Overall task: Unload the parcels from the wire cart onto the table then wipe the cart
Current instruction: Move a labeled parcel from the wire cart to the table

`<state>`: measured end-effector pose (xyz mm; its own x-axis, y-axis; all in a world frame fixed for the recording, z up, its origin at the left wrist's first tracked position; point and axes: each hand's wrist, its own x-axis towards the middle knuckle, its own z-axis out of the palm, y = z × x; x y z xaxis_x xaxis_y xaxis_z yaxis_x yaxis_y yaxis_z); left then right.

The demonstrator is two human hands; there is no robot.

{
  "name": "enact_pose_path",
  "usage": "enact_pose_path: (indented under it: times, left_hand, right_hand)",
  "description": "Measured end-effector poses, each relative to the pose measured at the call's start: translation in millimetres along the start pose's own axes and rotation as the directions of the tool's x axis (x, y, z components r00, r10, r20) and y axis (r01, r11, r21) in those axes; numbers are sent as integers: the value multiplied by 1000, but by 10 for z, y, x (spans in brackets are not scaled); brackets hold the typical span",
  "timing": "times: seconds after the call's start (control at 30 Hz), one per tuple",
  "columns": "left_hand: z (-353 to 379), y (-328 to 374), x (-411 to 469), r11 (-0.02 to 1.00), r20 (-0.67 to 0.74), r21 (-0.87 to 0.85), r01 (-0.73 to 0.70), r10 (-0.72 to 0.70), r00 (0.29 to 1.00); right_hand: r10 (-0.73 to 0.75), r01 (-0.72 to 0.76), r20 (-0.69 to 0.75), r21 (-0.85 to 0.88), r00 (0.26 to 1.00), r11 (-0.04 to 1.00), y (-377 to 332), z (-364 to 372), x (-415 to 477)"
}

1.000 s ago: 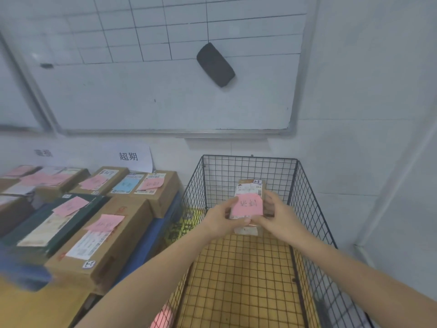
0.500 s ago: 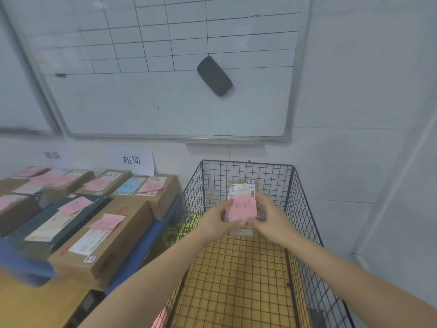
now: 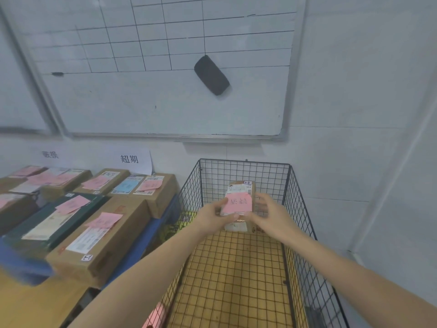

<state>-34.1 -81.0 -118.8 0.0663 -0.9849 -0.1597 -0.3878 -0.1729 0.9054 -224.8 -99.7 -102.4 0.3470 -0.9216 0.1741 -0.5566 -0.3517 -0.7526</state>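
Observation:
A black wire cart (image 3: 244,171) stands against the wall, its yellowish floor bare apart from one small cardboard parcel (image 3: 241,188) with a white label and a pink note. The parcel sits at the cart's far end. My left hand (image 3: 212,215) grips its left side and my right hand (image 3: 272,215) grips its right side, both low on the box. To the left, the table (image 3: 28,304) holds several cardboard parcels (image 3: 104,242) with pink notes.
A whiteboard (image 3: 165,110) with a black eraser (image 3: 211,75) hangs on the wall above. Paper signs (image 3: 132,158) are stuck to the wall behind the table. A dark green flat parcel (image 3: 47,223) lies among the boxes. A wall closes in on the right.
The view has tilted slightly and the parcel between my hands has shifted a little toward the cart's far end. Both hands stay on it.

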Motion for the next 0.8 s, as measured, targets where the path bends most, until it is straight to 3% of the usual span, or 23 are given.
enact_pose_path:
  times: [0.23,0.43,0.6,0.8]
  left_hand:
    - [-327,362,-2,988,-103,111,-108,120,987]
    - [-1102,667,-75,975,-214,130,-181,206,955]
    - [-1900,668,-137,969,-283,159,-189,228,932]
    - [-2847,236,-103,969,-285,176,-172,217,934]
  right_hand:
    - [-93,87,-40,-133,995,987,-358,-222,197]
    - [-209,198,-55,-153,976,968,-1046,-228,438]
    - [-298,286,-63,-153,953,946,-1758,160,694]
    - [-265,255,-107,-97,958,962,-2415,1058,1016]
